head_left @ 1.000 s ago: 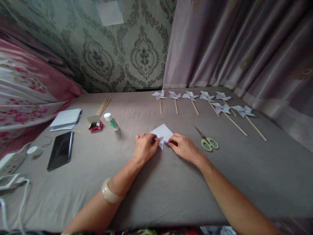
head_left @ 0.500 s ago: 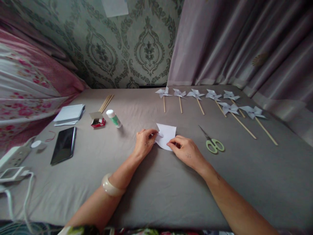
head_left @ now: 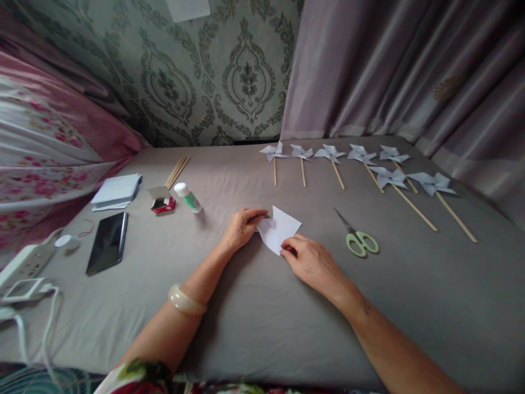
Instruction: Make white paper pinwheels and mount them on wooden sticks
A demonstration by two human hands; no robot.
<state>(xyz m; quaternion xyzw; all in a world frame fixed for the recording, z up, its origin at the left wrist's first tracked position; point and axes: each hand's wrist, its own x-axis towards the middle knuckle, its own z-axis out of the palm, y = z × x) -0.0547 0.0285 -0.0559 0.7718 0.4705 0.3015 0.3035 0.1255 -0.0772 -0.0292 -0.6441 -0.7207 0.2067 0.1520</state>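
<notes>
A small white paper square [head_left: 281, 229] lies on the grey cloth in front of me. My left hand [head_left: 241, 226] pinches its left corner, where a small flap is folded over. My right hand [head_left: 308, 264] has its fingers curled on the near corner of the same sheet. Green-handled scissors [head_left: 356, 237] lie just to the right of my right hand. A glue stick [head_left: 187, 197] lies to the left of my left hand.
Several white paper pinwheels on wooden sticks [head_left: 340, 161] lie in a row at the back right. At the left are spare sticks [head_left: 177, 171], a small red box [head_left: 162, 202], a paper stack [head_left: 117, 191], a black phone [head_left: 107, 241] and a power strip with cables [head_left: 23, 268].
The paper has turned under my hands. My left hand has moved to its left corner and my right hand down to its near corner. The view has shifted a little.
</notes>
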